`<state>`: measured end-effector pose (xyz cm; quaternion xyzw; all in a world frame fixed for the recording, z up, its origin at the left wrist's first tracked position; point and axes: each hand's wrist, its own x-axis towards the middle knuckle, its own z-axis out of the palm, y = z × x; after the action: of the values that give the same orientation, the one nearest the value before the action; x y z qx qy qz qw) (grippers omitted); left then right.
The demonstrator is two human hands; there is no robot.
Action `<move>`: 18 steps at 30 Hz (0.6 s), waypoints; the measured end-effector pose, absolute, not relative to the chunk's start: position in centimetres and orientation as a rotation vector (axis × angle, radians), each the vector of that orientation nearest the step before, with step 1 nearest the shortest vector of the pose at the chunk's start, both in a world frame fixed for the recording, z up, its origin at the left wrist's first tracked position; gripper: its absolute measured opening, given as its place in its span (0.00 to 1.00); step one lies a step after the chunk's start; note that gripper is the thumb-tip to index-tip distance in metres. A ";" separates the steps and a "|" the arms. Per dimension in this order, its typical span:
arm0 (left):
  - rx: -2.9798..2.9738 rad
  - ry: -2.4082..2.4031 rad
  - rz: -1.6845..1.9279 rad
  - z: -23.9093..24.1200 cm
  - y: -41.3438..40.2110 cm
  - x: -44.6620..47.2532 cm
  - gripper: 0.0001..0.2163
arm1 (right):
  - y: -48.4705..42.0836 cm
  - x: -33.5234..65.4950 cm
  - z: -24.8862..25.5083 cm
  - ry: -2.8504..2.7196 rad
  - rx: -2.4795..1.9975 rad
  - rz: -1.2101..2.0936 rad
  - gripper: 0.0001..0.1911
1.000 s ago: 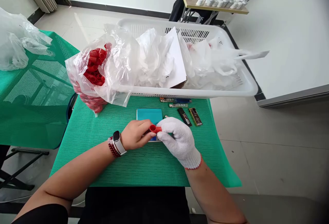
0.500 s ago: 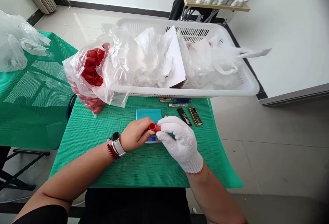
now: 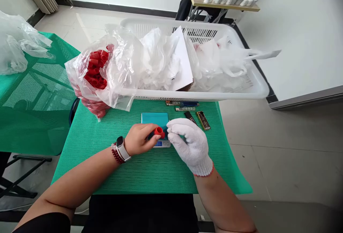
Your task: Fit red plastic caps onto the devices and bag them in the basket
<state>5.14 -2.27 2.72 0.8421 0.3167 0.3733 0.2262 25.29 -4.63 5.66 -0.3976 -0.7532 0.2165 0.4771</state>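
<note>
Clamping a red tube fitting in left hand over digital scale, with right hand at its three o'clock — cannot tell if gripping — and plastic bag of red fittings at ten o'clock.

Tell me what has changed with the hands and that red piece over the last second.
The gloved right hand has let go of the red piece and drawn slightly right; the left hand still holds it. The bag of red tubes and white basket stayed put.
</note>
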 end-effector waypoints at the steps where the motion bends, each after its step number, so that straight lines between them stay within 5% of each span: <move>1: 2.340 0.859 1.021 2.7 -2.3 5.1 0.14 | -4.6 25.3 5.7 -1.863 -0.917 0.545 0.11; 5: 2.386 0.796 1.002 2.7 -2.2 5.2 0.16 | -4.6 25.3 5.7 -1.942 -0.795 0.627 0.16; 12: 2.379 0.836 1.134 2.8 -2.3 5.2 0.16 | -4.3 25.2 5.1 -1.935 -0.938 0.865 0.06; 18: 2.417 0.925 1.253 2.9 -2.4 5.3 0.10 | -4.3 25.2 4.7 -1.800 -0.968 1.052 0.08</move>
<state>5.34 -2.43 2.91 0.8331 0.3189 0.4320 0.1325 25.24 -4.26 4.69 -0.3843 -0.7145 0.4177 0.4091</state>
